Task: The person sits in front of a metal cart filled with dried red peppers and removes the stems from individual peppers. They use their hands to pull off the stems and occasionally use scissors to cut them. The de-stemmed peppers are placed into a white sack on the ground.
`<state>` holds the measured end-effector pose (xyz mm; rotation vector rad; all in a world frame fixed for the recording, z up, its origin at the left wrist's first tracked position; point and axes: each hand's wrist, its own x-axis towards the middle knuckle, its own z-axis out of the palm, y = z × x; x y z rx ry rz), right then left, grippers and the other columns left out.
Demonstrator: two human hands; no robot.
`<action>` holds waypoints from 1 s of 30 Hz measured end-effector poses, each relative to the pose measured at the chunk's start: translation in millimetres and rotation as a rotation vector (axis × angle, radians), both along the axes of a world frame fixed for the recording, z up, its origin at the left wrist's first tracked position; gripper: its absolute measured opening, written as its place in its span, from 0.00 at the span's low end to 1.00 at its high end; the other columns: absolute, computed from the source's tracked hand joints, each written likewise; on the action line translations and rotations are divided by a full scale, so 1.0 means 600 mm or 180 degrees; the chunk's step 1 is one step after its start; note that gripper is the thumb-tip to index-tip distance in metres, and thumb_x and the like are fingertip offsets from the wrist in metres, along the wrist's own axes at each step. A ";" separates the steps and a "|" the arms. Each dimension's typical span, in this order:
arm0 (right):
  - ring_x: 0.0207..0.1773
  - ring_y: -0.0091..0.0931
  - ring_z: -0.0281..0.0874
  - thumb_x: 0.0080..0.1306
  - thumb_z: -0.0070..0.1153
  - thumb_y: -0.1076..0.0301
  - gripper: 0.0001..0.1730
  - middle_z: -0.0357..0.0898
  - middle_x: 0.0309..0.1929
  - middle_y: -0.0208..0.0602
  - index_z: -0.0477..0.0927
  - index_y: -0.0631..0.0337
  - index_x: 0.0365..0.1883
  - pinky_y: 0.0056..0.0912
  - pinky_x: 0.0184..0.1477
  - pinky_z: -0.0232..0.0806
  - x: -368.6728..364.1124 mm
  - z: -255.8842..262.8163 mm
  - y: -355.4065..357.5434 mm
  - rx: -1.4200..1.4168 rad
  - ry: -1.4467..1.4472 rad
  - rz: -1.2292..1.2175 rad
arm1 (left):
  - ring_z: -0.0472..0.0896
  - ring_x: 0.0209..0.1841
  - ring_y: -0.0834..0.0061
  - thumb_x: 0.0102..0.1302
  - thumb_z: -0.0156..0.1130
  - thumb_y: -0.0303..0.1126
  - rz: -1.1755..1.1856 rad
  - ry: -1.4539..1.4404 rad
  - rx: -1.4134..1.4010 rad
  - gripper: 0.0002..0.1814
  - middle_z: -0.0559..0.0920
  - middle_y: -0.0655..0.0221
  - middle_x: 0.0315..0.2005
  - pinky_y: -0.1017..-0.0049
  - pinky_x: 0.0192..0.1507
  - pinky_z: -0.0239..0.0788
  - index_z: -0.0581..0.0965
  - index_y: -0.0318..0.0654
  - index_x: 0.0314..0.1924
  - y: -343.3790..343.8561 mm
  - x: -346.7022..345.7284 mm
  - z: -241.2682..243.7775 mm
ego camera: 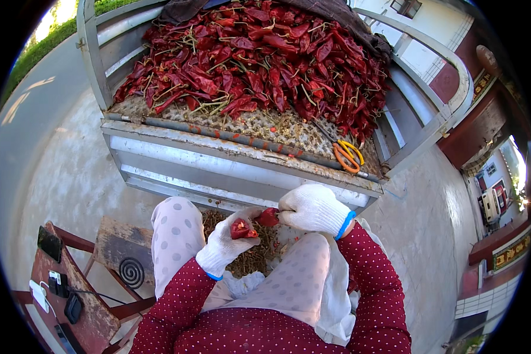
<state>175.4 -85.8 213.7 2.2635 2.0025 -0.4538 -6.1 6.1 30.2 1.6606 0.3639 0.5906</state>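
My left hand (230, 243), in a white knitted glove with a blue cuff, is closed around a dried red chili pepper (242, 229) whose end looks torn, with pale seeds showing. Between both hands is a second dark red pepper (267, 217). The fingertips of my right hand (314, 210), gloved the same way, pinch this pepper's right end; the exact grip on its stem is partly hidden. Both hands are above my lap, near the truck bed's edge. Below them lies a heap of brownish stems (248, 261) between my knees.
A large pile of dried red peppers (265, 57) fills the metal truck bed (243, 161) ahead. Scissors with orange and yellow handles (347, 157) lie at its right edge. On my left stand a worn wooden stool (119, 243) with a black coil (132, 273) and a chair holding electronics (57, 283).
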 end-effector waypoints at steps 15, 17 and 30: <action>0.41 0.45 0.82 0.63 0.58 0.56 0.14 0.84 0.36 0.43 0.86 0.57 0.34 0.48 0.44 0.74 -0.056 -0.085 -0.005 0.1054 0.0656 0.0077 | 0.82 0.51 0.76 0.52 0.78 0.24 -0.0240 -0.0094 -0.1224 0.35 0.84 0.66 0.50 0.73 0.58 0.74 0.75 0.36 0.61 -0.002 0.008 -0.037; 0.41 0.41 0.83 0.61 0.61 0.59 0.13 0.84 0.36 0.43 0.86 0.59 0.38 0.43 0.44 0.74 -0.064 -0.090 -0.011 0.1064 0.1309 -0.0435 | 0.82 0.50 0.77 0.54 0.77 0.24 -0.0185 -0.0096 -0.1513 0.33 0.85 0.67 0.48 0.74 0.57 0.74 0.76 0.35 0.60 0.000 -0.002 -0.039; 0.42 0.44 0.83 0.65 0.61 0.64 0.13 0.85 0.38 0.44 0.85 0.61 0.44 0.43 0.46 0.74 -0.086 -0.143 -0.012 0.1960 0.0783 0.0229 | 0.82 0.39 0.80 0.57 0.70 0.20 -0.0297 -0.0615 -0.2117 0.15 0.85 0.72 0.37 0.76 0.44 0.75 0.81 0.36 0.46 -0.014 -0.016 -0.029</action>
